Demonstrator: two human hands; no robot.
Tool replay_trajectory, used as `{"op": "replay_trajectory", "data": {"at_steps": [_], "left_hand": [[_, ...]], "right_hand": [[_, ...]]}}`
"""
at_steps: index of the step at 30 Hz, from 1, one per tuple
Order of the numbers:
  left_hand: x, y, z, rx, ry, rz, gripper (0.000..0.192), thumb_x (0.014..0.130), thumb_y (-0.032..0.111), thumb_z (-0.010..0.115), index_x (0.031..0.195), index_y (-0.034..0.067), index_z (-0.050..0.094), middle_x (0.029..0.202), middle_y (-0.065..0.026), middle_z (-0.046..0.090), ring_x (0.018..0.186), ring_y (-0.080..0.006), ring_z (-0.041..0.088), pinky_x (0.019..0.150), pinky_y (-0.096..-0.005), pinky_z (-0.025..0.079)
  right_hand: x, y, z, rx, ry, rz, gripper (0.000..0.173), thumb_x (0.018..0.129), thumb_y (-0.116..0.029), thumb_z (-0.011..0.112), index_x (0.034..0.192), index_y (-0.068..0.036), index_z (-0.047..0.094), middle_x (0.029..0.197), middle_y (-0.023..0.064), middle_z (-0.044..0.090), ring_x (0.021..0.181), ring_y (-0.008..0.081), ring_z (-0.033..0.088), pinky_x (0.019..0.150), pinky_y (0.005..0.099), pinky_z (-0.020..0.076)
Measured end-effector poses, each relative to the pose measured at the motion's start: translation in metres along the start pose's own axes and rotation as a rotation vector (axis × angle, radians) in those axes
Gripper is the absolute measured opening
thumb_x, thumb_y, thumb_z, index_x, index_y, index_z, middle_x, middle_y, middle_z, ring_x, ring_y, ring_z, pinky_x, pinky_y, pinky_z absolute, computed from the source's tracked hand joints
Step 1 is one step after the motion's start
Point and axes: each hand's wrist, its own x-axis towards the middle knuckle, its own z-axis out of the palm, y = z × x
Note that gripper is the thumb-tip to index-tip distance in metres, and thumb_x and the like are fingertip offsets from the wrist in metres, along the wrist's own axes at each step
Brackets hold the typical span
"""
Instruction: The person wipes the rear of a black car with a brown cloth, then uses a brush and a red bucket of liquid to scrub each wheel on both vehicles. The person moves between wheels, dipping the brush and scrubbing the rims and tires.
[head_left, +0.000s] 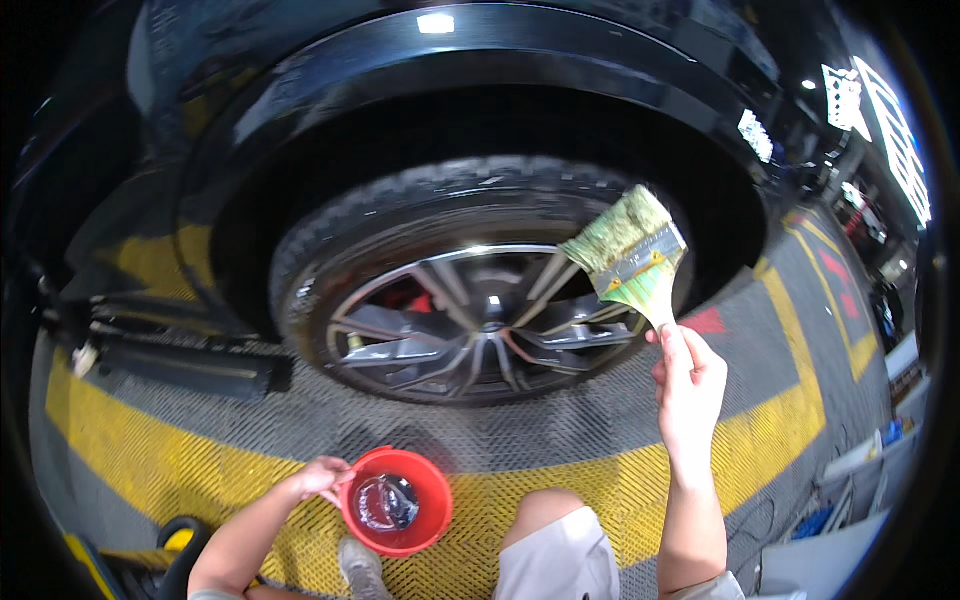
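My right hand (684, 379) grips the handle of a wide flat paintbrush (637, 244), its damp, stained bristles pointing up and left over the right part of a car's tyre (450, 202). Behind the brush is a multi-spoke alloy wheel (480, 330) on a dark, glossy car. A red brake caliper (421, 302) shows between the spokes. Low and left of centre, my left hand (322, 478) pinches the rim of a red plastic bucket (431, 487) with some dark liquid in the bottom. Whether the bristles touch the tyre cannot be told.
The car's wheel arch (480, 67) curves above the tyre. Grey and yellow slotted floor tiles (525, 472) lie below. A black and yellow wheeled item (176, 544) stands at the lower left. White containers with blue things (817, 521) are at the lower right.
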Motion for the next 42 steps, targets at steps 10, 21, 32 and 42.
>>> {"op": "replay_trajectory", "data": {"at_steps": [10, 21, 32, 42], "left_hand": [[0.008, 0.008, -0.02, -0.036, -0.014, -0.015, 0.02, 0.097, 0.022, 0.063, 0.102, 0.002, 0.062, 0.09, -0.0105, 0.067, 0.081, -0.0252, 0.069, 0.068, -0.0461, 0.063], [-0.013, -0.027, -0.015, -0.115, 0.075, -0.064, 0.022, 0.1, 0.028, 0.059, 0.106, 0.007, 0.061, 0.097, -0.0062, 0.066, 0.087, -0.0196, 0.066, 0.075, -0.0439, 0.061], [-0.024, -0.033, 0.0, -0.184, 0.115, -0.067, 0.023, 0.098, 0.028, 0.061, 0.106, 0.006, 0.06, 0.095, -0.0055, 0.065, 0.088, -0.0186, 0.065, 0.074, -0.0443, 0.061], [-0.013, -0.029, -0.012, -0.143, 0.056, -0.029, 0.022, 0.098, 0.027, 0.062, 0.106, 0.006, 0.062, 0.095, -0.0067, 0.066, 0.085, -0.0204, 0.066, 0.074, -0.0466, 0.061]], "right_hand": [[0.02, 0.224, -0.026, 0.107, 0.112, 0.589, 0.037, 0.1, -0.035, 0.056, 0.085, -0.003, 0.066, 0.055, 0.0004, 0.052, 0.039, 0.0083, 0.042, 0.037, 0.026, 0.0311], [-0.033, 0.383, 0.17, 0.599, -0.483, 1.497, 0.029, 0.104, -0.026, 0.045, 0.084, -0.006, 0.054, 0.06, -0.0067, 0.039, 0.041, 0.0046, 0.027, 0.036, 0.0204, 0.0194], [-0.108, 0.309, 0.313, 1.141, -0.994, 1.693, 0.024, 0.104, -0.02, 0.043, 0.095, 0.0, 0.052, 0.059, -0.0095, 0.036, 0.041, -0.0001, 0.027, 0.031, 0.0167, 0.0195], [0.019, 0.273, -0.015, 0.645, -0.031, 0.928, 0.025, 0.104, -0.026, 0.044, 0.094, -0.007, 0.058, 0.056, -0.008, 0.041, 0.038, 0.0044, 0.026, 0.034, 0.022, 0.0208]]}}
